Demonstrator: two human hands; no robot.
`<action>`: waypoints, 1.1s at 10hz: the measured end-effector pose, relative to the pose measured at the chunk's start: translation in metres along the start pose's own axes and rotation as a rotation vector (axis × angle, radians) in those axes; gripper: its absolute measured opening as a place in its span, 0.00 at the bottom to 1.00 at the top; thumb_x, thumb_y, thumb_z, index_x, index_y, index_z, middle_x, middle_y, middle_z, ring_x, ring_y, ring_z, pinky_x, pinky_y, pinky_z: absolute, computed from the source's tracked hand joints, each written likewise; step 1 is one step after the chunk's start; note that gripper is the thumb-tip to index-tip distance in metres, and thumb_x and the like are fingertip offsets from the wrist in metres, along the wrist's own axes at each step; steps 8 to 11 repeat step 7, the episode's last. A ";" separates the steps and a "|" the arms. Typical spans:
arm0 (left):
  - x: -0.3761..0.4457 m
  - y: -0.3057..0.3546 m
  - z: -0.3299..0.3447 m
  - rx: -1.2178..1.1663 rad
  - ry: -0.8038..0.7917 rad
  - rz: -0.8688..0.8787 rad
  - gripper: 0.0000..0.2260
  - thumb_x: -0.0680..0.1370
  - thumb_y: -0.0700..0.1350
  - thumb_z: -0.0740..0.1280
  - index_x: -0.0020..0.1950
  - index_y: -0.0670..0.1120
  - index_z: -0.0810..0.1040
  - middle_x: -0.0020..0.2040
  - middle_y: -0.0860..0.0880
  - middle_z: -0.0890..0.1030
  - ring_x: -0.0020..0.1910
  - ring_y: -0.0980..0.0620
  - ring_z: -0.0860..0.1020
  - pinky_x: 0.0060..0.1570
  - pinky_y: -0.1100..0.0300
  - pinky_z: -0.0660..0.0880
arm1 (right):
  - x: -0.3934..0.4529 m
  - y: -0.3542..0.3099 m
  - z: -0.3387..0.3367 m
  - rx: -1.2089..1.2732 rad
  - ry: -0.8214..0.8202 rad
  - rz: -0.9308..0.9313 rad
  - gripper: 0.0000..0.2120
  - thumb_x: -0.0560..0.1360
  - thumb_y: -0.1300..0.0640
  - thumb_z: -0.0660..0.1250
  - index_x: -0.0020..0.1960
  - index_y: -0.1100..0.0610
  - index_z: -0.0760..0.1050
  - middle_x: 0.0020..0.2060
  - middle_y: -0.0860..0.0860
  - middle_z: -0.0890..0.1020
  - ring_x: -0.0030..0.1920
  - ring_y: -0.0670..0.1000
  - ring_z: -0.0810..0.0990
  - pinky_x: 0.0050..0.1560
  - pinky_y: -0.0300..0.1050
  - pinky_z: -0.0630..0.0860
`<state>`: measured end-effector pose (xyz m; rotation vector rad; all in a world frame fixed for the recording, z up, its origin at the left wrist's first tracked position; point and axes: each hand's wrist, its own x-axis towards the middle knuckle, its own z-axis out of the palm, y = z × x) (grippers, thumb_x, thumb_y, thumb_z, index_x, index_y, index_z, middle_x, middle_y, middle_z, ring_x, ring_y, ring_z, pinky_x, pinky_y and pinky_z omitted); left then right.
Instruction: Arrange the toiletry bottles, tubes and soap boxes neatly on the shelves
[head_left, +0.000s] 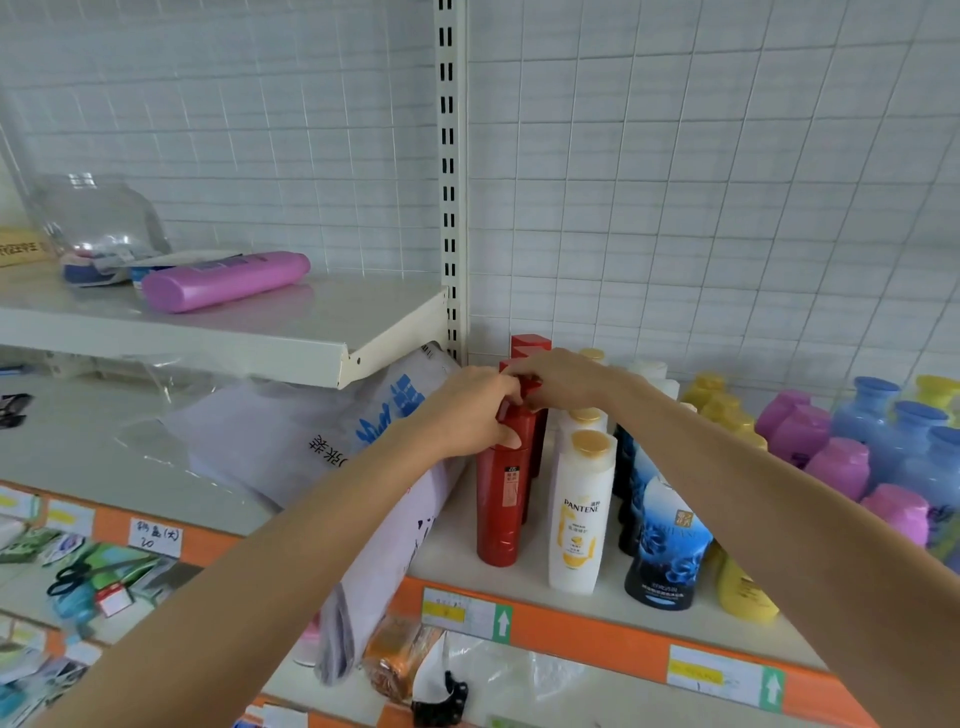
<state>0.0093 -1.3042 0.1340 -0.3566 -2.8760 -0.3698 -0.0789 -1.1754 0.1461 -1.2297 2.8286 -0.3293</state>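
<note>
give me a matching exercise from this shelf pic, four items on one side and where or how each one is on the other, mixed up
Items
1. front red bottle
2. Pantene bottle
3. lying pink bottle
4. scissors

Places or states
A. on its side on the upper left shelf
B. gripped near the top by the left hand, with the right hand at its cap
C. on the lower left shelf
D. upright just right of the red bottles

Pairs: 1-B, 2-D, 3-A, 4-C
</note>
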 end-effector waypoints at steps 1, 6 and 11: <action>0.000 0.001 0.001 0.035 -0.003 0.008 0.21 0.71 0.46 0.73 0.62 0.45 0.74 0.57 0.45 0.75 0.55 0.48 0.73 0.48 0.61 0.66 | -0.003 -0.001 0.002 -0.002 0.015 0.015 0.14 0.72 0.61 0.66 0.58 0.56 0.75 0.48 0.50 0.79 0.47 0.48 0.73 0.47 0.39 0.67; 0.007 0.014 0.002 0.102 0.109 0.019 0.13 0.75 0.53 0.65 0.51 0.44 0.78 0.46 0.48 0.78 0.46 0.48 0.77 0.46 0.53 0.75 | -0.044 0.003 -0.005 -0.027 0.131 0.052 0.12 0.76 0.56 0.63 0.58 0.56 0.74 0.47 0.51 0.79 0.47 0.50 0.75 0.49 0.41 0.70; 0.015 0.029 0.002 0.077 0.184 0.050 0.11 0.76 0.51 0.65 0.50 0.45 0.78 0.44 0.50 0.75 0.45 0.49 0.76 0.44 0.57 0.71 | -0.064 0.015 -0.010 -0.075 0.161 0.108 0.17 0.75 0.56 0.63 0.64 0.54 0.71 0.56 0.53 0.77 0.56 0.53 0.75 0.56 0.43 0.70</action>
